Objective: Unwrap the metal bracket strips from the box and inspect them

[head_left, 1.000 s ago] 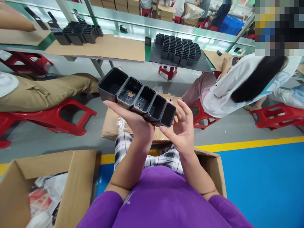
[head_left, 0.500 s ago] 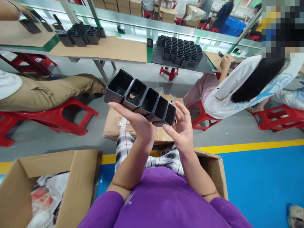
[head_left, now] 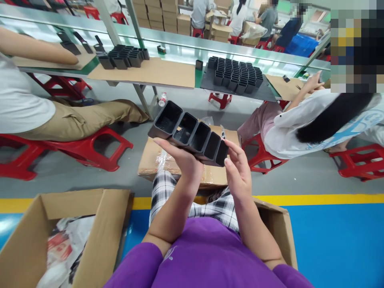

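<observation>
Row of five casings (head_left: 201,137) slants toward lower right, openings camera-facing.

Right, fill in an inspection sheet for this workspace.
Surface: bench carries a cardboard sheet and a dark board.
Parts: five black housings in a row, mouths facing the camera; more housings stand on the dark board.
Clutter: left carton holding crumpled packaging; bottle on the floor.
Grips: left grip holds the row from below; right grip at its right-hand end.
Cables: possible blue cord by a red stool; too small to confirm.
Surroundings: left co-worker and right co-worker seated; people beyond the bench.
</observation>
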`<action>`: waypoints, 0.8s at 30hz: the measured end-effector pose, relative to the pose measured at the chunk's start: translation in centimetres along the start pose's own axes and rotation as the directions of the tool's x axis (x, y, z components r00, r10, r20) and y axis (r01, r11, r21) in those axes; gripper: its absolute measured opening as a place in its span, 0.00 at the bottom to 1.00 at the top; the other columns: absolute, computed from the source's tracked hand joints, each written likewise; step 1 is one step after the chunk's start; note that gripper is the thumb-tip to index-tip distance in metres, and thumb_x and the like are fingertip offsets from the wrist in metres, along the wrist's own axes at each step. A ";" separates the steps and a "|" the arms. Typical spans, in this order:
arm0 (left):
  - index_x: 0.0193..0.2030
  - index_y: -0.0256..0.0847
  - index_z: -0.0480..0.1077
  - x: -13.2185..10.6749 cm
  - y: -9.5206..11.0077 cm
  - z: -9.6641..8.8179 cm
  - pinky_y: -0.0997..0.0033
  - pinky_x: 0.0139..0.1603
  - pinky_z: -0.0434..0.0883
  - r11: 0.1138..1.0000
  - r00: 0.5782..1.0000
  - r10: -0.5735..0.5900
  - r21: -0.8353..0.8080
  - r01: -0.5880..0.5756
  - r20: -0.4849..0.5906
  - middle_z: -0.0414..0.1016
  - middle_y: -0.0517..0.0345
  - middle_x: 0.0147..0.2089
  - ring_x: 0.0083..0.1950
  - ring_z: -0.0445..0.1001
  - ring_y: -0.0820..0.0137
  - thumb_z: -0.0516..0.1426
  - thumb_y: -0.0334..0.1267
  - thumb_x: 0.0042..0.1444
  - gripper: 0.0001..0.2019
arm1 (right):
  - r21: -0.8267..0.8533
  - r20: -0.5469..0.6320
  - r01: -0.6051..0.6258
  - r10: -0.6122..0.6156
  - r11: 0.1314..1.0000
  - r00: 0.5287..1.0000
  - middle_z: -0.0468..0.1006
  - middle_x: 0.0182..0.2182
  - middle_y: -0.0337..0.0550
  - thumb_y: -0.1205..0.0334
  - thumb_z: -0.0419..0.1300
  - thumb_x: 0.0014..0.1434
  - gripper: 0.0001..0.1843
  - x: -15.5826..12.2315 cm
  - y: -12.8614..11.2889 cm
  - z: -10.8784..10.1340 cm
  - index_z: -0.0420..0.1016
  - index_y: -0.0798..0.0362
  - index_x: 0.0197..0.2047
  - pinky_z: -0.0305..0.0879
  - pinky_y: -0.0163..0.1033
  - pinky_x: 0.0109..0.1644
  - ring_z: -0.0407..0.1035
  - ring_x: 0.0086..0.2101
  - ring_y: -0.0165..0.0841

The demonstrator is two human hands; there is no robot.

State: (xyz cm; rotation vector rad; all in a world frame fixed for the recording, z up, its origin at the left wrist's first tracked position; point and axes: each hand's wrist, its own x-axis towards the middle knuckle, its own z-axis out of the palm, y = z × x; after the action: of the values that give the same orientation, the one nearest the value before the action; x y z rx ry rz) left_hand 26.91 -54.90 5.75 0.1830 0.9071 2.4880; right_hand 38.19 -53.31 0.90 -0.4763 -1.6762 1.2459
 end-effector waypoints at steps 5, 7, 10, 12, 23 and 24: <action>0.63 0.50 0.67 0.0 -0.2 -0.5 0.63 0.64 0.69 1.000 1.000 -0.016 0.000 0.016 -0.009 0.74 0.56 0.62 0.68 0.66 0.62 0.37 0.73 0.58 0.41 | 0.007 -0.031 -0.034 0.035 0.999 0.999 0.74 0.55 0.48 0.56 0.57 0.66 0.18 0.2 -0.2 0.0 0.66 0.47 0.58 0.71 0.48 0.58 0.71 0.55 0.38; 0.63 0.49 0.67 0.0 -0.4 -0.7 0.62 0.63 0.70 0.998 0.998 -0.061 -0.016 0.061 -0.004 0.74 0.55 0.62 0.66 0.69 0.61 0.38 0.73 0.57 0.41 | -0.005 -0.048 -0.046 0.046 0.999 0.998 0.75 0.51 0.48 0.57 0.58 0.65 0.17 0.4 -0.2 0.0 0.67 0.47 0.56 0.74 0.44 0.52 0.72 0.51 0.37; 0.61 0.47 0.69 0.1 -0.5 -1.0 0.61 0.62 0.71 0.990 0.991 -0.132 -0.038 0.132 0.004 0.75 0.51 0.60 0.62 0.73 0.60 0.40 0.72 0.58 0.39 | -0.037 -0.026 -0.032 0.031 0.999 0.999 0.74 0.49 0.46 0.58 0.61 0.62 0.17 0.8 -0.4 -0.3 0.67 0.47 0.54 0.75 0.38 0.43 0.72 0.47 0.34; 0.57 0.44 0.71 0.2 -0.6 -1.4 0.60 0.62 0.70 0.983 0.984 -0.180 -0.030 0.181 0.011 0.77 0.48 0.57 0.60 0.75 0.59 0.41 0.72 0.58 0.39 | -0.110 0.044 -0.029 0.034 0.993 0.998 0.72 0.50 0.46 0.60 0.63 0.60 0.23 1.2 -0.6 -0.6 0.64 0.46 0.57 0.74 0.34 0.35 0.72 0.42 0.33; 0.51 0.42 0.76 0.9 -1.4 -4.4 0.59 0.61 0.72 0.891 0.891 -0.454 0.035 0.454 0.012 0.81 0.50 0.50 0.60 0.75 0.59 0.42 0.69 0.61 0.36 | -0.574 0.597 0.576 -0.184 0.582 0.781 0.51 0.72 0.39 0.80 0.53 0.53 0.51 4.5 -2.5 -1.7 0.45 0.36 0.74 0.48 0.61 0.72 0.47 0.69 0.46; 0.53 0.42 0.75 1.0 -1.5 -4.9 0.58 0.61 0.72 0.866 0.867 -0.498 0.040 0.498 0.015 0.81 0.49 0.51 0.60 0.75 0.58 0.43 0.69 0.60 0.37 | -0.566 0.650 0.612 -0.158 0.553 0.743 0.50 0.72 0.38 0.81 0.53 0.51 0.52 4.7 -2.5 -1.5 0.44 0.37 0.74 0.45 0.61 0.73 0.45 0.70 0.45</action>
State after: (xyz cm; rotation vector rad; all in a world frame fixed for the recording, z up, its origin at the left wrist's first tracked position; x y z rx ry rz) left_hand 25.31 -56.20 0.97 -0.0132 0.8590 1.9843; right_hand 37.81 -49.98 5.32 -0.1726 -2.6217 0.2370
